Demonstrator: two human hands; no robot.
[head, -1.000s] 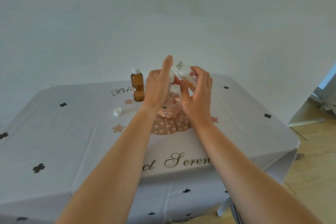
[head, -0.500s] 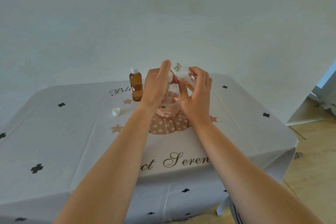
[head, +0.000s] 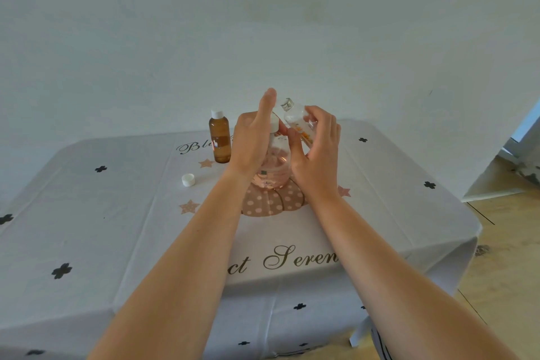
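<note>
A clear pump bottle (head: 276, 166) of pink liquid stands on the table's dotted pumpkin print. My left hand (head: 251, 143) is wrapped round its upper part from the left, with the forefinger pointing straight up above the white pump head (head: 274, 123). My right hand (head: 318, 155) grips a small clear bottle (head: 298, 120) with an orange-printed label. It is tilted, with its neck pointing up and left, close beside the pump head. My hands hide the pump's spout.
An amber bottle (head: 219, 140) with a white cap stands just left of my left hand. A loose white cap (head: 188, 179) lies in front of it. The table (head: 117, 213) has a white printed cloth and backs onto a white wall. Wooden floor lies to the right.
My left forefinger dipped towards the pump head half a second ago and is raised straight again. My right hand has kept the small bottle tilted in the same place.
</note>
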